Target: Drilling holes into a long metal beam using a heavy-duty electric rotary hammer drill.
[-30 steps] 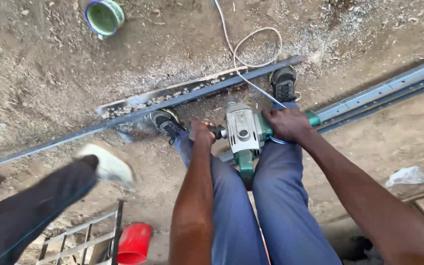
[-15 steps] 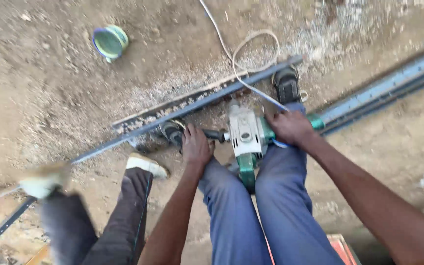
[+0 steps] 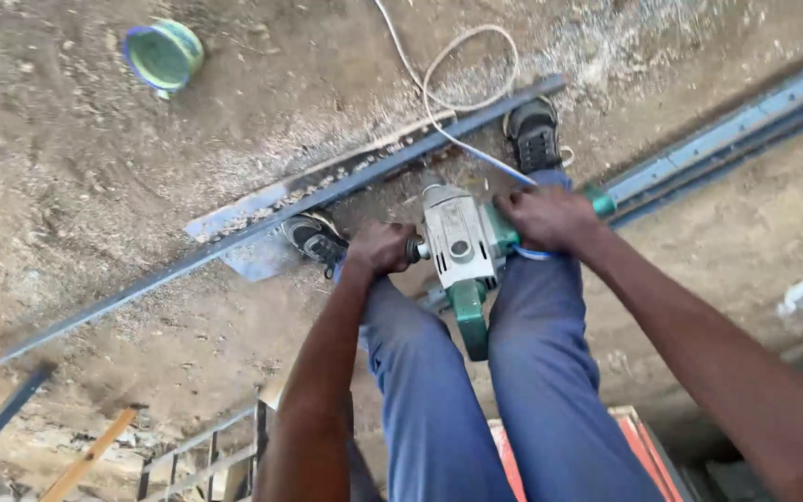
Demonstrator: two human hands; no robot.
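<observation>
A grey and green power drill (image 3: 458, 249) points down between my knees at a long dark metal bar (image 3: 355, 181) lying on the dirt. My left hand (image 3: 378, 246) grips the drill's side handle. My right hand (image 3: 546, 218) is closed around the green rear grip, where the white cord (image 3: 439, 84) comes out. Both my shoes (image 3: 533, 135) stand against the bar, one on each side of the drill. Pale metal shavings lie along the bar.
A green and blue cup (image 3: 162, 54) lies on its side on the dirt at far left. A second blue-grey metal rail (image 3: 745, 130) runs off to the right. A metal grille (image 3: 202, 455) and a wooden stick (image 3: 85, 455) lie at the bottom left, a red object (image 3: 638, 442) behind my legs.
Another person's leg and white shoe, which crossed the lower left, have left the view. My hands keep their grip on the drill. The view has shifted a little.
</observation>
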